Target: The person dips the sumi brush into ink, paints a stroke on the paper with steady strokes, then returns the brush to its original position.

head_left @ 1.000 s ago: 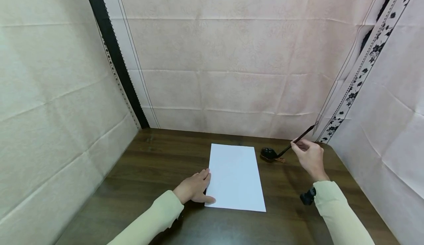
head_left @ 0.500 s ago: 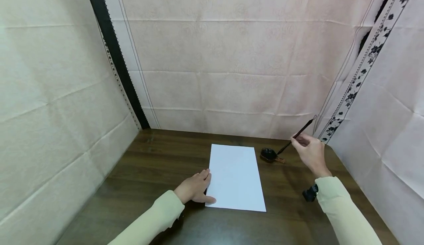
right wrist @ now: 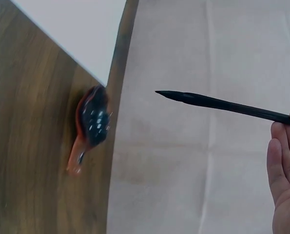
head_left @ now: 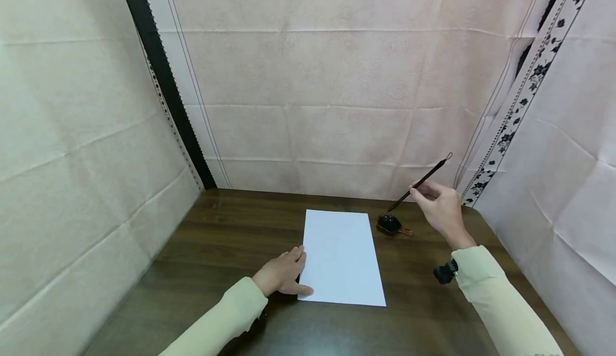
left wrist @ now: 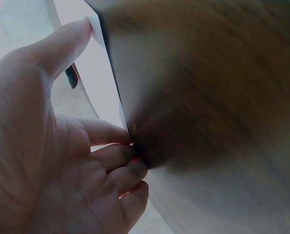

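Observation:
My right hand (head_left: 441,209) pinches the shaft of a dark calligraphy brush (head_left: 427,176), which has a hanging loop at its upper end. The brush slants down to the left, its tip above the ink dish (head_left: 389,223). In the right wrist view the bristles come to a black point, apart from the glossy black dish (right wrist: 93,119) with its reddish-brown handle. My left hand (head_left: 283,272) rests along the left edge of a blank white sheet of paper (head_left: 344,260). Its thumb (left wrist: 74,39) lies on a corner of the sheet in the left wrist view, fingers extended.
A brown wooden table (head_left: 202,276) carries everything. Pale cloth walls stand behind it (head_left: 308,131) and on both sides, with a dark strip at the left corner. A small black device (head_left: 445,272) sits at my right wrist.
My right hand has lifted the brush out of the ink dish and moved it up and slightly left. The left hand and the paper stay put.

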`<action>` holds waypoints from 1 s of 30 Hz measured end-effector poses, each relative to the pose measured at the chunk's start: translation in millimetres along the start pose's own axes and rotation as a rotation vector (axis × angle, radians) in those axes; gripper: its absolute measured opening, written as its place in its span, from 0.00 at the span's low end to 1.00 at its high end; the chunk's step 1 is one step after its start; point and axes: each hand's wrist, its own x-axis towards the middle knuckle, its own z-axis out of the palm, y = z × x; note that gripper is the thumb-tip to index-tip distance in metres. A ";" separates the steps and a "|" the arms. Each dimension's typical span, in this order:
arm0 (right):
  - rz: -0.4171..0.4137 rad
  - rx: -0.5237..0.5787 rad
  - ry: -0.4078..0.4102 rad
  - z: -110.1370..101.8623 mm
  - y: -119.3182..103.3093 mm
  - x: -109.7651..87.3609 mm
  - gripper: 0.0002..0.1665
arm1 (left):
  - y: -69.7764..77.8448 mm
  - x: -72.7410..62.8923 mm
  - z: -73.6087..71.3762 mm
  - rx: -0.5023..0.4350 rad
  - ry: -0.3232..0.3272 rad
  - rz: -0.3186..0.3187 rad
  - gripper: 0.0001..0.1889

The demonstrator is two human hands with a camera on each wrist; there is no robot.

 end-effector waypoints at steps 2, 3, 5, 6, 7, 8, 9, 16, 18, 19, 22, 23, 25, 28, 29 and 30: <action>-0.010 0.028 -0.005 4.8 -6.4 0.9 0.10 | -0.3 -0.2 0.1 -0.002 0.000 -0.001 0.53; -0.019 0.035 -0.013 7.1 -9.4 0.6 0.11 | -0.4 -0.3 0.2 -0.002 0.001 -0.001 0.53; -0.027 0.059 -0.029 12.3 -15.3 -0.3 0.11 | -0.6 -0.6 0.2 0.001 0.001 -0.002 0.53; -0.029 0.074 -0.037 15.1 -18.3 -1.0 0.10 | -0.7 -0.6 0.2 0.000 0.001 -0.003 0.53; -0.033 0.080 -0.043 17.8 -20.9 -1.8 0.10 | -0.6 -0.7 0.1 0.000 -0.001 -0.003 0.53; -0.037 0.090 -0.050 20.5 -23.8 -2.7 0.10 | -0.6 -0.7 0.1 0.001 -0.001 -0.003 0.53; -0.040 0.104 -0.057 23.3 -26.3 -3.6 0.10 | -0.7 -0.7 0.1 0.003 -0.002 -0.002 0.53; -0.057 0.171 -0.108 44.9 -41.6 -10.2 0.07 | -2.7 -1.9 2.8 0.003 0.000 0.011 0.53; -0.065 0.183 -0.122 51.2 -45.3 -12.5 0.07 | -4.4 -2.9 5.3 -0.010 0.005 0.024 0.53; -0.069 0.193 -0.127 54.4 -47.0 -13.6 0.06 | -5.2 -3.3 6.9 -0.015 0.009 0.032 0.52; -0.078 0.223 -0.146 63.4 -51.5 -16.7 0.06 | -7.1 -4.5 11.5 -0.029 0.017 0.053 0.52; -0.078 0.234 -0.155 66.3 -52.5 -17.6 0.06 | -7.7 -4.5 13.4 -0.026 0.020 0.058 0.52; -0.077 0.257 -0.173 71.8 -55.4 -19.0 0.05 | -8.4 -4.6 16.0 -0.021 0.021 0.060 0.52; -0.076 0.277 -0.197 80.2 -57.8 -20.8 0.04 | -8.8 -4.1 18.0 -0.020 0.022 0.056 0.51; -0.074 0.284 -0.201 82.8 -58.7 -21.5 0.04 | -8.8 -4.0 18.2 -0.022 0.023 0.054 0.51; -0.073 0.292 -0.207 85.5 -59.6 -22.3 0.04 | -8.6 -3.9 18.0 -0.027 0.024 0.053 0.51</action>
